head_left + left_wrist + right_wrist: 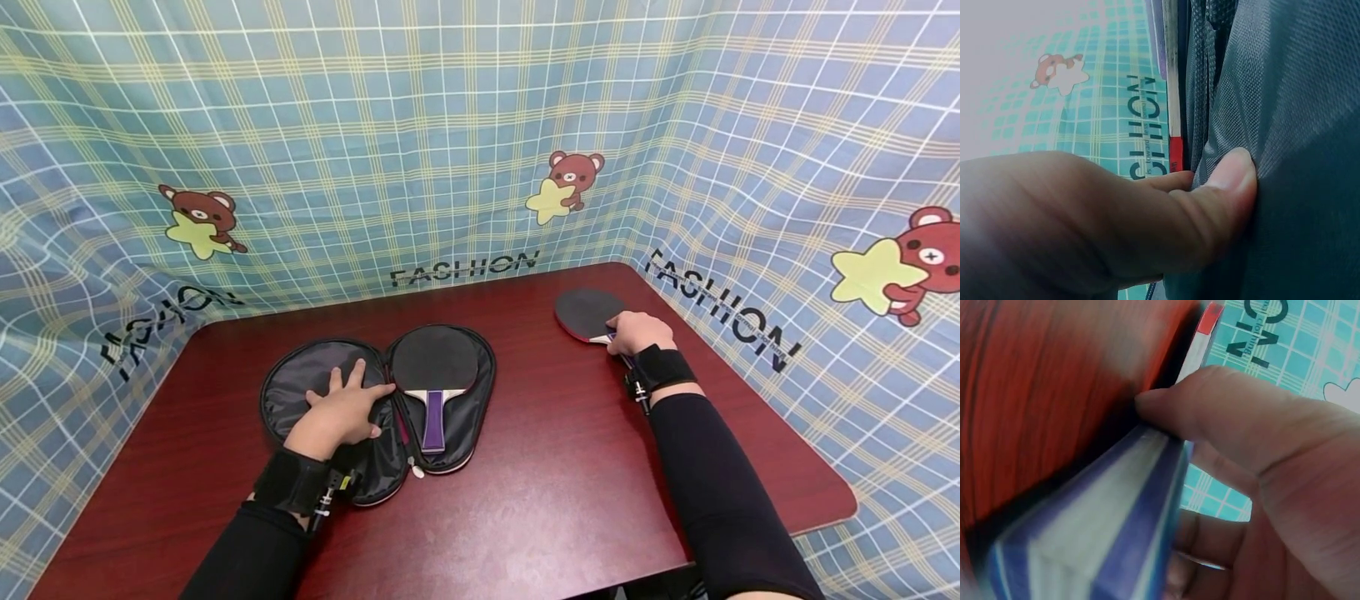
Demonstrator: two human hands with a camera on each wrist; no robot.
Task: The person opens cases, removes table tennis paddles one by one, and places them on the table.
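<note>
A black zip case [483,392] lies unfolded on the table, its two halves side by side. In its right half rests a table tennis paddle [435,358], black face up, its purple handle toward me. My left hand [337,417] rests with spread fingers on the left half's lining [288,392]. The left wrist view shows the thumb [1232,172] against the dark fabric. At the far right, a second table tennis paddle [588,312] has its black face up. My right hand [641,333] grips its handle, whose purple and pale end [1104,519] fills the right wrist view.
The reddish-brown table [525,500] has its right edge just beyond my right hand. Plaid curtains [450,125] with bear prints stand along the back and sides. A zipper pull [417,471] hangs at the case's near fold. Something black [637,587] sits at the table's front edge.
</note>
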